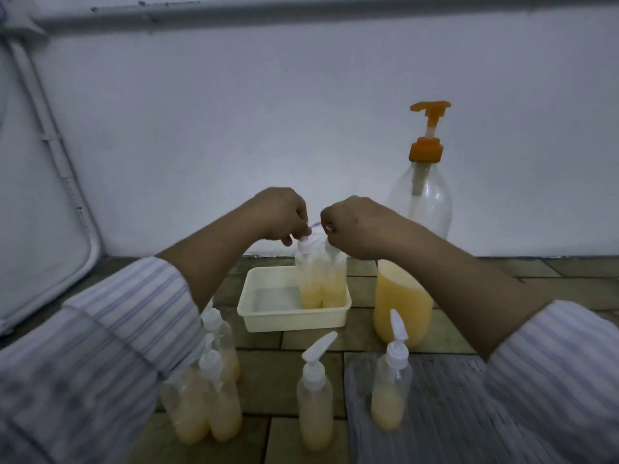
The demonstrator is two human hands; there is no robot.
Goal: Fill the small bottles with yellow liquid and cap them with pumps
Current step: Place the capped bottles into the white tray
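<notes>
Two small clear bottles (322,279), about half full of yellow liquid, stand side by side in a cream tray (291,318). My left hand (279,214) pinches the white pump cap on the left one. My right hand (355,229) grips the top of the right one, whose cap is hidden under my fingers. Behind the tray at the right stands a big bottle (403,303) of yellow liquid with an orange pump (428,132). Nearer to me stand capped small bottles: one (315,406) in the middle, one (391,386) on a grey mat, several (207,403) at the left.
The floor is brown tile. A white wall rises right behind the tray. A folded white frame (50,195) leans at the left. The grey ribbed mat (435,413) covers the near right floor. My striped sleeves fill both lower corners.
</notes>
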